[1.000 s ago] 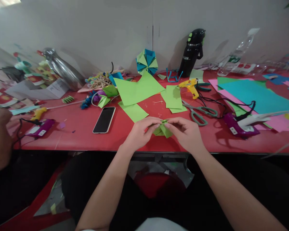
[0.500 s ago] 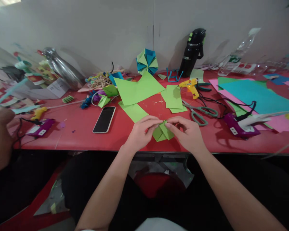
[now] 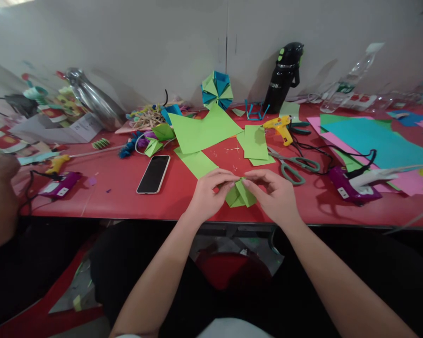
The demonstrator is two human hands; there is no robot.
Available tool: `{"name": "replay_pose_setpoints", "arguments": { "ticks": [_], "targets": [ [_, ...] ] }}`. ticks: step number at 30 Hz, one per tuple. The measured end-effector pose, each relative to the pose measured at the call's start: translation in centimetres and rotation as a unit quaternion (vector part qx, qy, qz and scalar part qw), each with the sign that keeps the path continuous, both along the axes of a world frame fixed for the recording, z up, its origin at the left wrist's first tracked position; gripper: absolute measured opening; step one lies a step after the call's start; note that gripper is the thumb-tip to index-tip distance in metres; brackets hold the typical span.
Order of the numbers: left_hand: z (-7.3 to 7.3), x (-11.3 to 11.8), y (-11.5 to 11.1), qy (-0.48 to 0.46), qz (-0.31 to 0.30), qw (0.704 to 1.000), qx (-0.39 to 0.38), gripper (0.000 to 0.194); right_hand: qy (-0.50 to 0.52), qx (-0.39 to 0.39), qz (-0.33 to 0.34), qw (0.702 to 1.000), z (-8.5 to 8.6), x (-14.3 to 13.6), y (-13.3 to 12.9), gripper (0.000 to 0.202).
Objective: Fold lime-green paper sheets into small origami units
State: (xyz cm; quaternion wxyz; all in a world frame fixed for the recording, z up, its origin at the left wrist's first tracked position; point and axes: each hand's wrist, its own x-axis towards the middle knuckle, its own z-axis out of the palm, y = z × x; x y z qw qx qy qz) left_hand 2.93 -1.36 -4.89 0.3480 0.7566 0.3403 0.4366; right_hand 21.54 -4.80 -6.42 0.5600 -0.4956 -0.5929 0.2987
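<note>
A small folded piece of green paper (image 3: 238, 197) is pinched between my two hands at the front edge of the red table (image 3: 176, 202). My left hand (image 3: 213, 190) grips its upper left side, fingers closed. From the other side my right hand (image 3: 271, 190) presses thumb and fingers on its top right. The fingertips partly cover the top folds. Just beyond lie green paper sheets (image 3: 196, 162), a larger bent green sheet (image 3: 204, 129) and cut green pieces (image 3: 255, 143). Grey-handled scissors (image 3: 292, 173) rest right of my right hand.
A phone (image 3: 153, 173) lies to the left. Behind the scissors are a yellow glue gun (image 3: 280, 127) and a black bottle (image 3: 284, 77). A purple power strip (image 3: 352, 185) and coloured sheets (image 3: 373, 141) lie right. At far left, another person's hand (image 3: 0, 173) shows beside a second power strip (image 3: 60, 184).
My hands stay on the folded green paper in almost the same pose. The whole view has shifted slightly, and the other person's hand at far left has moved a little.
</note>
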Motion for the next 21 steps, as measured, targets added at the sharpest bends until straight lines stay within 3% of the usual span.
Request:
{"name": "replay_pose_setpoints", "arguments": {
  "ticks": [5, 17, 21],
  "targets": [
    [-0.01, -0.02, -0.12, -0.011, -0.02, 0.999, -0.029, 0.022, -0.009, -0.006, -0.001, 1.0, -0.04, 0.06, -0.02, 0.018],
    [-0.42, -0.25, -0.02, 0.016, -0.07, 0.997, 0.007, 0.032, 0.01, -0.022, -0.002, 1.0, 0.03, 0.13, 0.21, 0.015],
    [-0.29, -0.07, 0.01, -0.035, -0.015, 0.997, -0.061, 0.022, 0.021, -0.018, 0.009, 1.0, 0.24, 0.12, 0.13, 0.018]
  ]
}}
